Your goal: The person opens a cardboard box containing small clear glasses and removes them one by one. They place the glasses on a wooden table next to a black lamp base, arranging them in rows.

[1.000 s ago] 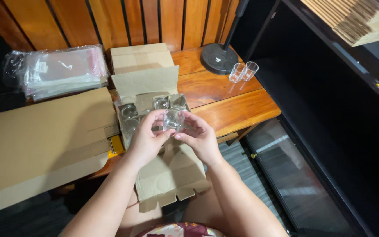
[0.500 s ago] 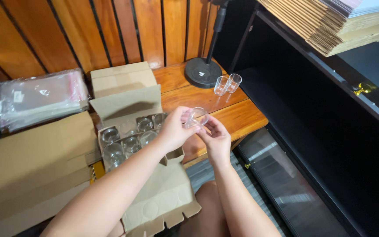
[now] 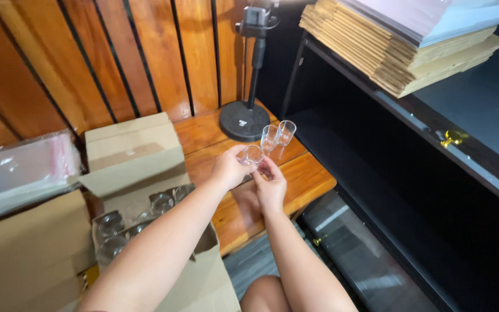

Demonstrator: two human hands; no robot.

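A small clear glass [image 3: 252, 155] is held above the wooden table [image 3: 313, 176] by both hands. My left hand [image 3: 230, 167] grips it from the left, and my right hand [image 3: 271, 186] touches it from below and to the right. Two more clear glasses [image 3: 278, 134] stand together just beyond, next to the round black base of a stand [image 3: 244, 121]. To the left, an open cardboard box [image 3: 131, 159] holds several glasses [image 3: 140, 216] in its compartments.
Flattened cardboard [image 3: 24, 254] lies at the lower left, with clear plastic bags [image 3: 18, 173] behind it. A black shelf unit [image 3: 411, 173] fills the right side, and a stack of flat cardboard sheets [image 3: 411, 46] rests on top of it. A wooden slat wall is behind.
Both hands have carried the glass from over the open box rightwards to a spot near the two standing glasses. The view has swung to the right.
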